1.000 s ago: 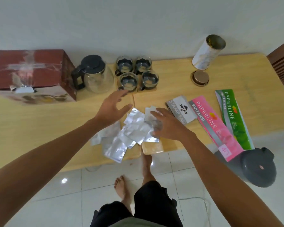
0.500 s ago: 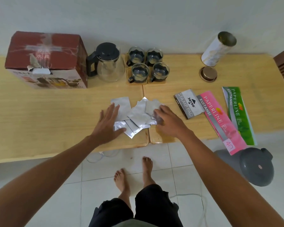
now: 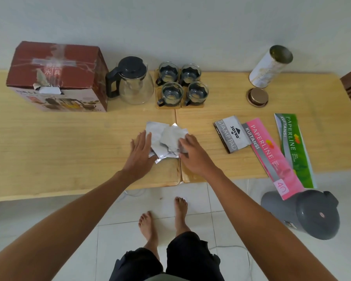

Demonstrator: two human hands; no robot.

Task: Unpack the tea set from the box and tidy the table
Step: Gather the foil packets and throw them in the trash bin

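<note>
Pale wood makes up the long table (image 3: 49, 151), which carries everything. At its back left stands the red box (image 3: 57, 76), taped over the top and looking shut. Beside it are the glass teapot (image 3: 135, 82) with its black lid, then the four glass cups (image 3: 182, 85), each on a wooden coaster in a tight square. So the tea set is already out and lined up along the wall; tidying is what remains.

The change is in the silver foil sachets (image 3: 166, 140). Half a second ago they lay fanned out between the hands; now they are drawn into one overlapping heap near the front edge, on the seam of the two table boards. The left hand (image 3: 140, 155) lies flat with fingers together, pressing in against the heap's left side. The right hand (image 3: 193, 155) covers the right side, fingers curled over the top sachets; whether it pinches any I cannot tell.

I judge the gathering nearly done, with lifting the heap next. An open tin (image 3: 270, 65) stands well apart at back right, its lid (image 3: 257, 97) lying in front.
</note>
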